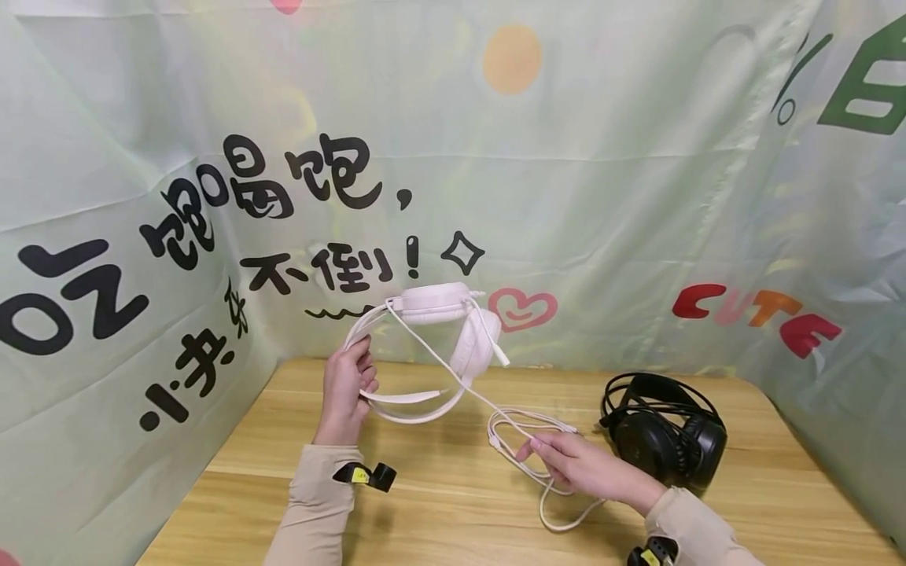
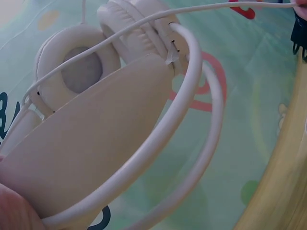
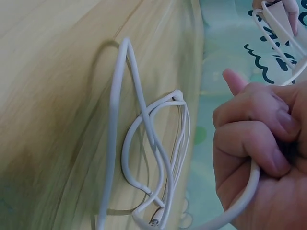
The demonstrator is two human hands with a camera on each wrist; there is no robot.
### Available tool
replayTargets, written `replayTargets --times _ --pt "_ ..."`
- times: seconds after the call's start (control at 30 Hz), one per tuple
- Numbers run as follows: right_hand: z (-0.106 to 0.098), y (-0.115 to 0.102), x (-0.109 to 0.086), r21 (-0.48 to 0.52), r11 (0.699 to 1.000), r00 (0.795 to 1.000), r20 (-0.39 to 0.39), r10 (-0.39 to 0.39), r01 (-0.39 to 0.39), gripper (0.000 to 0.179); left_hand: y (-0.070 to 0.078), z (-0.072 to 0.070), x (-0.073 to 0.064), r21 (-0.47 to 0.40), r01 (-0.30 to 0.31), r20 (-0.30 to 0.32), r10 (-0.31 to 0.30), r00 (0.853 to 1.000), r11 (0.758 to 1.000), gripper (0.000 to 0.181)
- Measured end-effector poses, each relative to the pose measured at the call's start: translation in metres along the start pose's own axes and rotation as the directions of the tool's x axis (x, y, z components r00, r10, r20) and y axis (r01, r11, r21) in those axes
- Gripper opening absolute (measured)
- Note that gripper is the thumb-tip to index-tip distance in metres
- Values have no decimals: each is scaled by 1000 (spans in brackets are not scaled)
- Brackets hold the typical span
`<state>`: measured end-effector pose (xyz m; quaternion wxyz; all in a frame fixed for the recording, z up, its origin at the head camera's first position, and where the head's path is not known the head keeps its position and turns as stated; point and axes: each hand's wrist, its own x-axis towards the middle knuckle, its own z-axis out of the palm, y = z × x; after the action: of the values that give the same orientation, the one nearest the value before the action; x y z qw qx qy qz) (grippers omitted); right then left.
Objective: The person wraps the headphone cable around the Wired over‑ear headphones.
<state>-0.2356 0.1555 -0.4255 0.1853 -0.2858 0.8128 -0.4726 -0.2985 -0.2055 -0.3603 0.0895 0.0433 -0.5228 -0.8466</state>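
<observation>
White over-ear headphones (image 1: 432,303) hang above the table's left half, tilted, with both ear cups at the top right. My left hand (image 1: 347,389) grips them by the headband (image 2: 96,129), whose thin outer hoops (image 2: 189,96) curve beside it. A white cable (image 1: 439,355) runs from an ear cup down to my right hand (image 1: 580,464), which pinches it. In the right wrist view, curled fingers (image 3: 252,139) wrap the cable. The rest of the cable lies in a loose coil (image 1: 524,452) on the table under that hand. A short white stem (image 1: 499,354) sticks out from an ear cup.
Black headphones (image 1: 665,436) with their cable wound round them lie on the right side of the wooden table (image 1: 439,487). A printed cloth (image 1: 602,220) hangs behind and at both sides. Each wrist wears a black strap (image 1: 364,475).
</observation>
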Motion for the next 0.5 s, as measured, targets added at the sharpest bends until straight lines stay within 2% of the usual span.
replayTargets --times 0.5 --pt "-5 13 3 -8 999 999 27 47 -47 44 0 -2 -2 20 33 147 -36 988 999 23"
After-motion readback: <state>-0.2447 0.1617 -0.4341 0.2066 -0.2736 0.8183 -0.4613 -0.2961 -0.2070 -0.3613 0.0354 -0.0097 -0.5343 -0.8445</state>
